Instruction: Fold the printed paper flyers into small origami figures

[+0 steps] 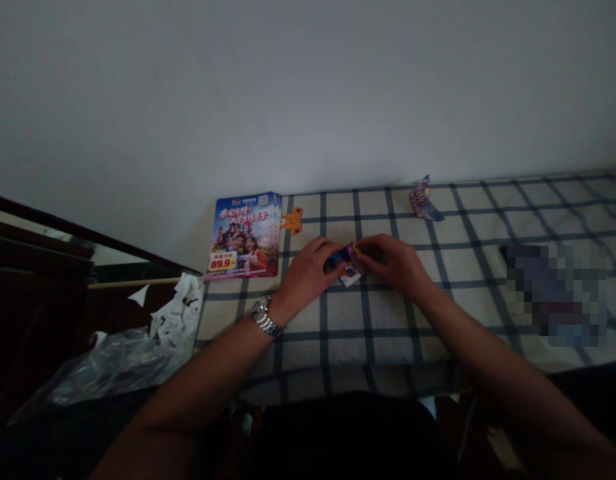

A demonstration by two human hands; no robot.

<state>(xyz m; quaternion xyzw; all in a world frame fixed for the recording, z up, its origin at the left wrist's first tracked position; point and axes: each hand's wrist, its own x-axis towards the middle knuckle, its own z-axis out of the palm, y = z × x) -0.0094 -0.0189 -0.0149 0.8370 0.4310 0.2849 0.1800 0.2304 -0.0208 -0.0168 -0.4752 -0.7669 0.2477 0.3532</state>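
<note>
Both my hands meet over the checked cloth [368,313] near the middle of the view. My left hand [308,270], with a metal watch on its wrist, pinches one side of a small folded piece of colourful printed paper [351,265]. My right hand [395,261] grips the other side of the same paper with its fingers curled. The paper rests low on the cloth between them, a white corner showing below. A stack of colourful flyers [245,235] lies to the left of my hands, near the wall.
A finished folded paper shape [424,200] lies at the back of the cloth by the white wall. A small orange cartoon figure [292,221] sits beside the flyers. Crumpled clear plastic and white scraps [138,347] lie at the left. A blurred dark object [555,293] lies at the right.
</note>
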